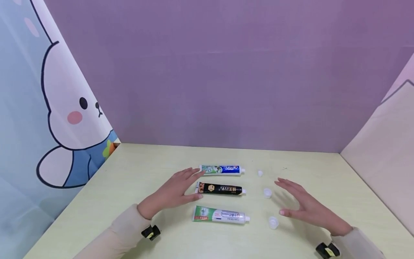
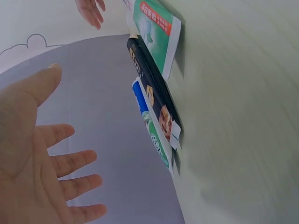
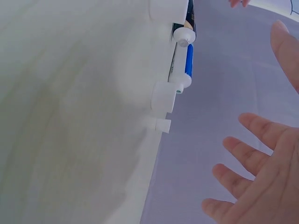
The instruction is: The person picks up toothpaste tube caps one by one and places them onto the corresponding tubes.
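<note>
Three uncapped toothpaste tubes lie in a column on the table, nozzles to the right: a blue-and-green tube (image 1: 221,170) at the back, a black tube (image 1: 220,189) in the middle, and a green-and-white tube (image 1: 221,215) in front. Right of each nozzle sits a white cap: a small cap (image 1: 260,173), a wider cap (image 1: 267,193) and another wide cap (image 1: 273,222). My left hand (image 1: 178,190) hovers by the tail ends of the back two tubes, fingers spread, holding nothing. To the right of the caps, my right hand (image 1: 305,208) is held with fingers extended and palm bare.
The pale table (image 1: 155,158) ends at a purple backdrop (image 1: 226,79). A cartoon-printed cloth (image 1: 74,162) hangs along the left side, and a pale panel (image 1: 385,151) stands along the right. A black wrist band piece (image 1: 151,232) sits at the left sleeve.
</note>
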Motion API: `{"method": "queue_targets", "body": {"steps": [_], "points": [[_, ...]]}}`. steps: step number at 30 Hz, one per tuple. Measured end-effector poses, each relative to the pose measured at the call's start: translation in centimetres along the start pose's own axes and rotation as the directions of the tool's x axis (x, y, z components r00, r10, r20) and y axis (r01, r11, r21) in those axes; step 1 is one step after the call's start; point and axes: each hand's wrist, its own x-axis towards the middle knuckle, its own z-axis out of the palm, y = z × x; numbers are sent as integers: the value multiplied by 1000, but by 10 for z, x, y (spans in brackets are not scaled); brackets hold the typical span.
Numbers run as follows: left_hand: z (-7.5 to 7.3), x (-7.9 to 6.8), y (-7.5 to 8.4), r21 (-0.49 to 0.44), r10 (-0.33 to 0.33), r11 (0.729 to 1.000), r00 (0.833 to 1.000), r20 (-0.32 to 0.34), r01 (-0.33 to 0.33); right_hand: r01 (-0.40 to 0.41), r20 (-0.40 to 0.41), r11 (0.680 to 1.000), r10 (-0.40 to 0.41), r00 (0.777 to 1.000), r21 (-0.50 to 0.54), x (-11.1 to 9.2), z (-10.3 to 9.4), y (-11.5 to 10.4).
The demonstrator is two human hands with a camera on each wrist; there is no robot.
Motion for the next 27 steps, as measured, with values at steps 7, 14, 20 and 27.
{"method": "queue_targets", "body": {"steps": [7, 14, 20, 27], "points": [[-1, 4, 7, -58, 5, 998, 1000, 25, -4, 34, 0, 999, -34, 999, 28, 2, -1, 1], [5, 6, 7, -127, -2, 992, 998, 64, 10, 47, 17, 994, -49, 999, 100, 2, 1, 3], [9, 6, 9, -243, 19, 970, 995, 96, 5, -11, 67, 995, 4, 998, 102, 0, 3, 1], [13, 5, 13, -316, 7, 948, 988, 152, 42, -66, 124, 982, 44, 991, 177, -2, 8, 1]]}}
